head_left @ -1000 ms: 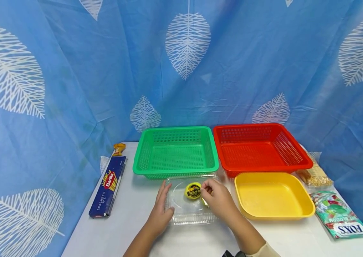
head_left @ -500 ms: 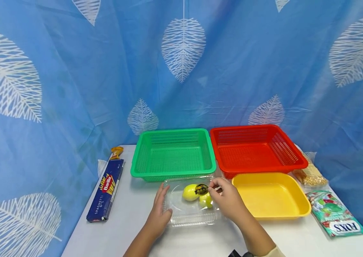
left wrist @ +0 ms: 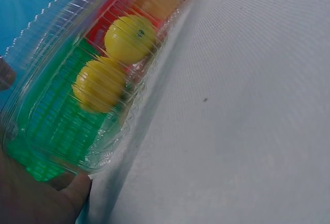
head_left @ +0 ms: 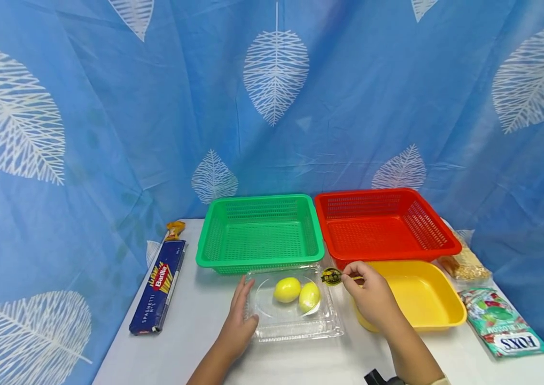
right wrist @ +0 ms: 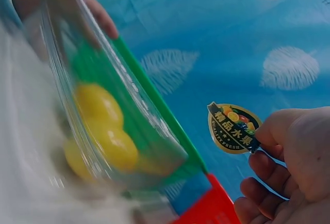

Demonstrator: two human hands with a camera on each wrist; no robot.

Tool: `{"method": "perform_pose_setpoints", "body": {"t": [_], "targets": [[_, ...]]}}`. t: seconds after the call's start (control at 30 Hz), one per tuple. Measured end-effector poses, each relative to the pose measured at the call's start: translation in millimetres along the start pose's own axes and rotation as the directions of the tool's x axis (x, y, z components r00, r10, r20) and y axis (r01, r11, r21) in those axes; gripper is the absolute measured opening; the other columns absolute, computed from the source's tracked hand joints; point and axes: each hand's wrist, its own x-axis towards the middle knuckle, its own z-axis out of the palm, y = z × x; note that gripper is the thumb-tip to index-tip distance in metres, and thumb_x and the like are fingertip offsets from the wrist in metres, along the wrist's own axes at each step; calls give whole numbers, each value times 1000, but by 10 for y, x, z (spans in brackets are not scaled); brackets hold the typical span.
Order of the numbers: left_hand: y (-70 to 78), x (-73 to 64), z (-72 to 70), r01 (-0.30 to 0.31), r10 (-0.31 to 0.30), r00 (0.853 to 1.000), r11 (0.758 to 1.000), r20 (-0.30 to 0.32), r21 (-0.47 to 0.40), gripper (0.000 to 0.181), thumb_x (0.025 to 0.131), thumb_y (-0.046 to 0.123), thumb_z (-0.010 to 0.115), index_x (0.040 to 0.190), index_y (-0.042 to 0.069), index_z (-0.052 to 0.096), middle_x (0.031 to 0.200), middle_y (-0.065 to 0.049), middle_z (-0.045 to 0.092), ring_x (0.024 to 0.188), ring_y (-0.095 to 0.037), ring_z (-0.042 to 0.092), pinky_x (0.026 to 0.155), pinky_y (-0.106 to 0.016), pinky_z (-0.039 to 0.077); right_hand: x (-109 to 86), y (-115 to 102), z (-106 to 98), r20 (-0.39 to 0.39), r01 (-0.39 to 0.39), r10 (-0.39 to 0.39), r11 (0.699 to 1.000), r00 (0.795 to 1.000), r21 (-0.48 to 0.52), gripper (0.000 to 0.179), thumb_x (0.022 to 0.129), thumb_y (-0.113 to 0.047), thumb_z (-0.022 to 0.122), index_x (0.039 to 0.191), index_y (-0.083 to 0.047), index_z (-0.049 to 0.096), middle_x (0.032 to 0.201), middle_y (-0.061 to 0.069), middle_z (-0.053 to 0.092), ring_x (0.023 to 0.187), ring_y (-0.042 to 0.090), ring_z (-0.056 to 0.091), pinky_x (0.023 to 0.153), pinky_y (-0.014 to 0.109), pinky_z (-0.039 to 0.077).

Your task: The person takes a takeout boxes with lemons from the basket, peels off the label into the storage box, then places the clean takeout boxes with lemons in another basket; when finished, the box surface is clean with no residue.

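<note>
A clear plastic fruit box (head_left: 296, 326) lies on the table with two yellow lemons (head_left: 287, 290) seen through its lid. My left hand (head_left: 238, 321) rests against the box's left end, its fingers stretched along the side and the thumb (left wrist: 78, 189) at the near corner. Between thumb and index finger, my right hand (head_left: 370, 294) pinches a round black-and-gold fruit sticker (right wrist: 233, 128). The sticker is held up by one edge, off the box, just past its right side. In the right wrist view its printed face with fruit pictures shows.
Behind the box stand a green basket (head_left: 259, 260) and a red basket (head_left: 389, 250). A yellow tray (head_left: 421, 294) is partly covered by my right hand. To the left lies a spaghetti box (head_left: 158, 286); to the right, a Foxs candy bag (head_left: 503, 321) and a grain bag (head_left: 466, 262).
My right hand has pulled the sticker rightward from over the lemons to beyond the box's right edge, uncovering both lemons. The left hand has stayed at the box's left end.
</note>
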Motion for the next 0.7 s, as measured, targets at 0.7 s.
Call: {"method": "perform_pose_setpoints", "body": {"t": [0.7], "targets": [[-47,28,18,-11,11,1000,1000,0,-20,90,82,-3,54,165,19,29,177,-9,0,162,-44,2,118,-80,8,26,649,-868,6,-84,88,968,996,-236,21,103,-31,65,107,-10,66,106,6,68,104,29,65,79,34,54]]}}
